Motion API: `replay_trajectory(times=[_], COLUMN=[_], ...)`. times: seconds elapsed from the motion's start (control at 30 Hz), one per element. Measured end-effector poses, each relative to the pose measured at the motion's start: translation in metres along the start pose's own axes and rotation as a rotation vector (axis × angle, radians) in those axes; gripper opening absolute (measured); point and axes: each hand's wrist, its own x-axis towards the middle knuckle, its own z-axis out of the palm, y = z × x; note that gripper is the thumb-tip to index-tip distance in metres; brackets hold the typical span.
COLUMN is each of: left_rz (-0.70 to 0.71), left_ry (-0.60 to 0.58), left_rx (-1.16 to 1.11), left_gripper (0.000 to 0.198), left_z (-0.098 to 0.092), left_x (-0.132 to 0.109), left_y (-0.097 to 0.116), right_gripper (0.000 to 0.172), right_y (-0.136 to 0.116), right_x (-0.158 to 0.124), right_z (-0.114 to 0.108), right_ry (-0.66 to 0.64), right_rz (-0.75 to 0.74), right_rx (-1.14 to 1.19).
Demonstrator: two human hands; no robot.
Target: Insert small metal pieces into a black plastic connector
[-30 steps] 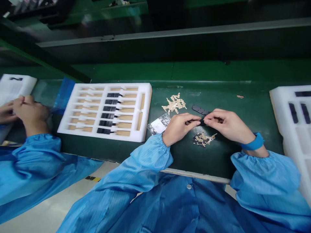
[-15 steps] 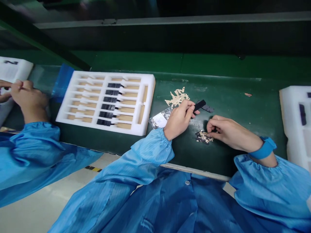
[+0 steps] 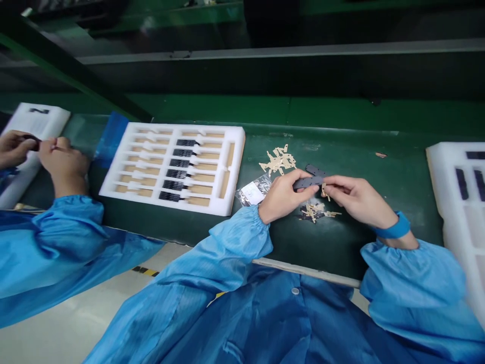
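Left grip (image 3: 282, 194) pinches a flat black strip (image 3: 307, 182); right grip (image 3: 350, 194) nips a tan tab (image 3: 324, 191).

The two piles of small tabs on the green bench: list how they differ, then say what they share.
The far pile is all tan; the near pile mixes tan and black pieces. The far pile lies beyond the hands, untouched; the near pile lies just below the right hand, which pinches one tan tab. Both lie loose on the green bench.
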Motion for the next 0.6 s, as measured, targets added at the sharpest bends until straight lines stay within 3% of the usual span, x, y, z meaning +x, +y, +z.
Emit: replay_trajectory(times=[0.3,0.6], left_rz=[-0.043,-0.051], left_ry=[-0.035,0.092], left_rx=[0.022,0.005], left_gripper=[0.02,0.02], left_z=[-0.003,-0.005], left_x=[0.002,0.004], left_y=[0.0,0.002], right_gripper=[0.044,0.038], right_y=[0.006,0.0], right_x=[0.001,0.0], right_z=[0.023,0.03], right_ry=[0.041,0.086], right_rz=[-0.069,-0.031], right_rx=[0.072,0.063])
